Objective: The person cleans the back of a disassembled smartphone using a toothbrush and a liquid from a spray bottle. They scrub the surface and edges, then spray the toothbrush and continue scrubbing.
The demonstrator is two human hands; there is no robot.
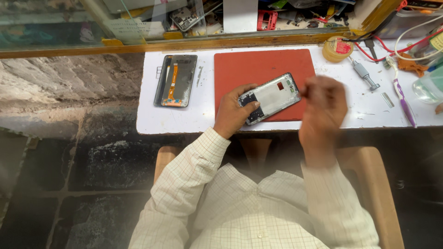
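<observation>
Phone frame [270,97], long axis upper-right.

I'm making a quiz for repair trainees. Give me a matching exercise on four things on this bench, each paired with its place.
Things:
1. Opened phone
2. Phone screen
3. Round tin
4. Toothbrush

Places:
A. Near the table's right end, handle pointing toward the front edge
B. Left of the red mat, flat on the white table
C. Beyond the mat's far right corner
D. Over the mat, held by the left hand

Pairs: 1-D, 2-B, 3-C, 4-A
</observation>
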